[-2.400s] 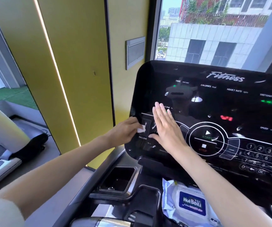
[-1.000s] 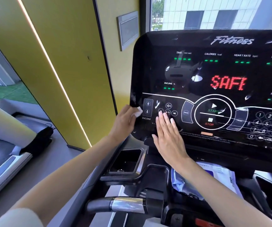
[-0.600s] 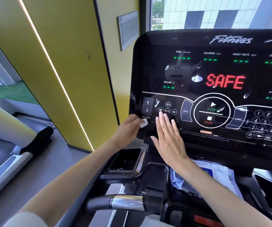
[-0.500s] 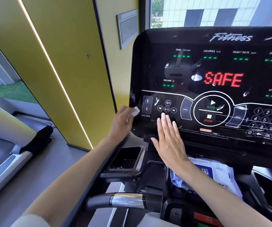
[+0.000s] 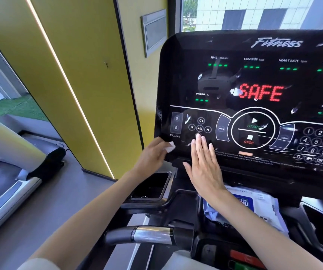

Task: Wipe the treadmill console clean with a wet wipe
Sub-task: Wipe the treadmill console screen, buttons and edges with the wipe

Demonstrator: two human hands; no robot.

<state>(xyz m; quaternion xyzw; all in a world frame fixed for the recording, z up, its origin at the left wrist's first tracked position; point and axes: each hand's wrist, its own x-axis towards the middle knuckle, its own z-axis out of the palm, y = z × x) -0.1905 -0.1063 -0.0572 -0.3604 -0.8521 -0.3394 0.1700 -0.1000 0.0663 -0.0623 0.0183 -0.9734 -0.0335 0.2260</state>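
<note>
The black glossy treadmill console fills the right half of the view and shows SAFE in red. My left hand is closed around a small white wet wipe and presses it on the console's lower left corner, just under the INCLINE buttons. My right hand lies flat with fingers together on the console's lower edge, fingertips below the media buttons, holding nothing.
A blue-labelled pack of wipes lies in the tray under the console. A black cup holder sits below my left hand. A chrome-banded handlebar crosses the bottom. A yellow wall and another treadmill are to the left.
My left hand with the wipe has moved down from beside the INCLINE buttons to the console's lower left corner. My right hand has stayed flat in nearly the same place.
</note>
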